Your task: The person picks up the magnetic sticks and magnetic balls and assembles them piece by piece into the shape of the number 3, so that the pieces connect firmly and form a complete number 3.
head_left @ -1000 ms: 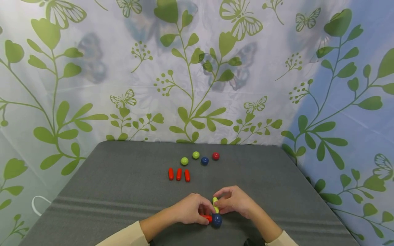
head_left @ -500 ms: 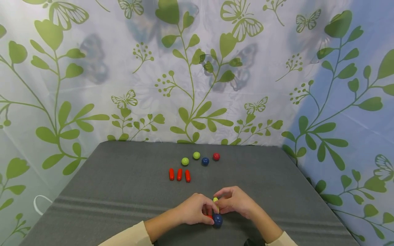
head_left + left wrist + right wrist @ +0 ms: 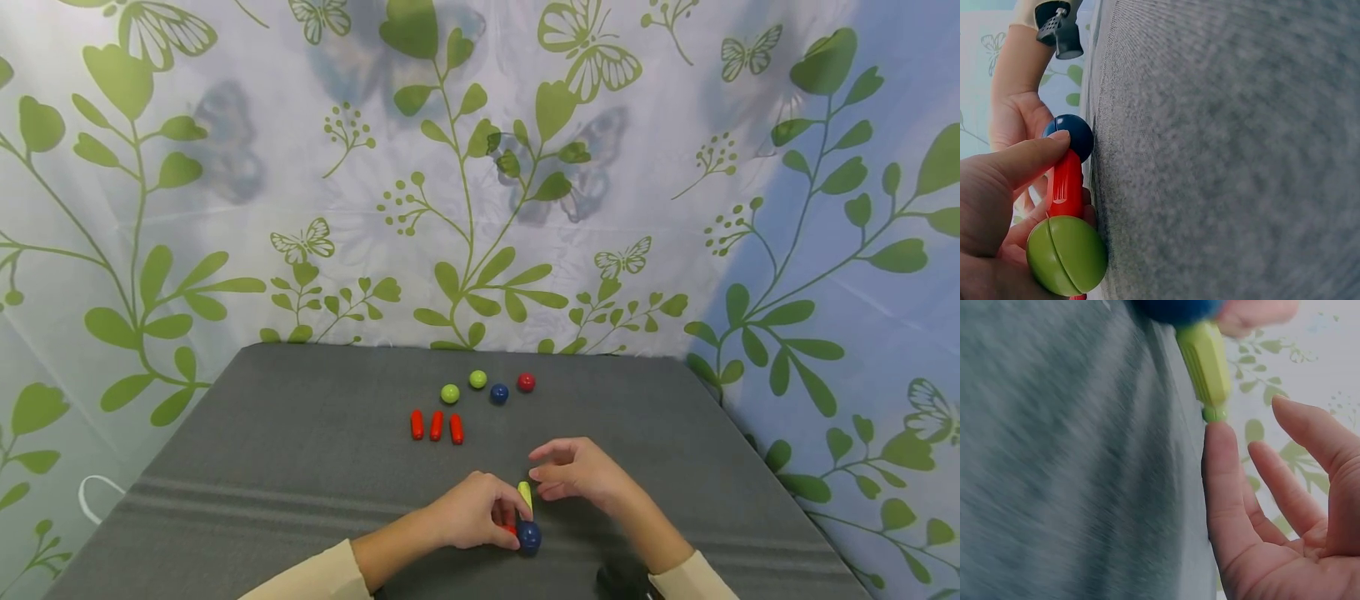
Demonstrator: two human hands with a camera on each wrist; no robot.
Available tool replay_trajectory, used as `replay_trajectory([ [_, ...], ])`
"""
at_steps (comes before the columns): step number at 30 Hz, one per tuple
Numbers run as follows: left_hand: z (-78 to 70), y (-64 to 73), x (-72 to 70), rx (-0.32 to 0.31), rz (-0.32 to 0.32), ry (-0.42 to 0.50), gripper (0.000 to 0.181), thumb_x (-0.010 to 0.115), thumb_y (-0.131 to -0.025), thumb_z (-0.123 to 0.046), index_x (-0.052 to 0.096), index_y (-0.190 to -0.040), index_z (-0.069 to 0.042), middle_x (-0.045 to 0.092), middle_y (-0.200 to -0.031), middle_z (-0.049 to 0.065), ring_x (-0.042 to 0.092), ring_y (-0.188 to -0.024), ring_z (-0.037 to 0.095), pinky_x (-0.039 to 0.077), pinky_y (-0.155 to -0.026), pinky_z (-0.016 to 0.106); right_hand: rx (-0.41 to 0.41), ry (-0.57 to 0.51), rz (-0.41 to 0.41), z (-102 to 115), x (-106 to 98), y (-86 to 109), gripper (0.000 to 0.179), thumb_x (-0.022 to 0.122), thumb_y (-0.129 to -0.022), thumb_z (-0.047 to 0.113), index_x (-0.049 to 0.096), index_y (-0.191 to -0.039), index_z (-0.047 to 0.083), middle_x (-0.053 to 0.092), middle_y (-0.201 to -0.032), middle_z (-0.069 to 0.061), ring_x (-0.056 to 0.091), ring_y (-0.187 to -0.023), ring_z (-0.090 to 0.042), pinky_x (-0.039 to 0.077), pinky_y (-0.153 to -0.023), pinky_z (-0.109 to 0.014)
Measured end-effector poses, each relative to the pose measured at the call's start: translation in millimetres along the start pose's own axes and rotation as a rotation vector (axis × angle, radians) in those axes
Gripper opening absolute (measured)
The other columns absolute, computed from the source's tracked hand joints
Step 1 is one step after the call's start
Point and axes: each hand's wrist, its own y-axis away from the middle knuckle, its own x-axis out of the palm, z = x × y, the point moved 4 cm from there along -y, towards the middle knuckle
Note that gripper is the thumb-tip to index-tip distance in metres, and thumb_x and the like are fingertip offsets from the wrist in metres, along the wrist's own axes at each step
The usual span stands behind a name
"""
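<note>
My left hand (image 3: 478, 510) grips a red rod (image 3: 1065, 190), its thumb lying over the joint with a dark blue ball (image 3: 528, 538). At the rod's other end sits a green ball (image 3: 1067, 256), hidden in the head view. From the blue ball a yellow-green rod (image 3: 525, 493) points away from me. My right hand (image 3: 583, 473) is just right of that rod, fingers apart and holding nothing. In the right wrist view one fingertip (image 3: 1221, 440) lies close to the rod's small end; whether they touch, I cannot tell.
Further back on the grey table (image 3: 315, 467) lie three red rods (image 3: 437, 426) side by side. Behind them are two green balls (image 3: 450, 393), another blue ball (image 3: 499, 393) and a red ball (image 3: 527, 382). A patterned curtain (image 3: 480, 208) hangs behind the table.
My right hand has let go of the yellow-green rod and moved slightly right and away, its fingers spreading. The left hand shifted a little right over the red rod toward the blue ball.
</note>
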Motion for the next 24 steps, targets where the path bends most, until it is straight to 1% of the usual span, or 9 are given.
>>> replay_trajectory([
  [7, 0.8, 0.0, -0.2, -0.012, 0.001, 0.016, 0.024, 0.087, -0.082, -0.012, 0.079, -0.104, -0.018, 0.067, -0.072, -0.012, 0.058, -0.064, -0.005, 0.051, -0.062, 0.016, -0.031, 0.030, -0.074, 6, -18, -16.9, 0.056, 0.081, -0.089, 0.023, 0.061, -0.132, -0.007, 0.072, -0.116, -0.016, 0.075, -0.094, -0.029, 0.063, -0.083, -0.041],
  [11, 0.9, -0.5, -0.2, -0.012, 0.001, 0.014, 0.024, 0.087, -0.082, -0.012, 0.079, -0.105, -0.018, 0.067, -0.072, -0.012, 0.058, -0.064, -0.005, 0.051, -0.063, 0.015, -0.054, 0.026, -0.120, 9, -28, -30.1, 0.055, 0.081, -0.090, 0.020, 0.061, -0.133, -0.007, 0.072, -0.118, -0.019, 0.075, -0.096, -0.033, 0.063, -0.082, -0.040],
  [17, 0.7, -0.6, -0.3, -0.014, 0.003, 0.023, 0.024, 0.086, -0.082, -0.011, 0.079, -0.105, -0.017, 0.067, -0.072, -0.011, 0.057, -0.064, -0.005, 0.051, -0.062, 0.016, -0.095, 0.059, -0.203, 16, -40, -51.0, 0.052, 0.081, -0.089, 0.018, 0.063, -0.130, -0.008, 0.075, -0.112, -0.015, 0.076, -0.094, -0.034, 0.063, -0.078, -0.039],
  [22, -0.1, 0.3, -0.4, -0.016, 0.006, 0.029, 0.024, 0.086, -0.083, -0.011, 0.079, -0.105, -0.017, 0.067, -0.073, -0.011, 0.057, -0.064, -0.004, 0.051, -0.063, 0.016, -0.140, 0.103, -0.262, 22, -50, -68.4, 0.045, 0.080, -0.090, 0.016, 0.066, -0.126, -0.007, 0.076, -0.109, -0.013, 0.075, -0.095, -0.038, 0.063, -0.077, -0.039],
  [24, -0.2, 0.5, -0.1, -0.014, 0.007, 0.035, 0.024, 0.086, -0.083, -0.011, 0.079, -0.105, -0.017, 0.067, -0.073, -0.011, 0.057, -0.065, -0.004, 0.051, -0.063, 0.016, -0.155, 0.120, -0.286, 24, -54, -74.9, 0.043, 0.080, -0.090, 0.018, 0.068, -0.124, -0.005, 0.076, -0.109, -0.013, 0.074, -0.096, -0.039, 0.063, -0.077, -0.039],
])
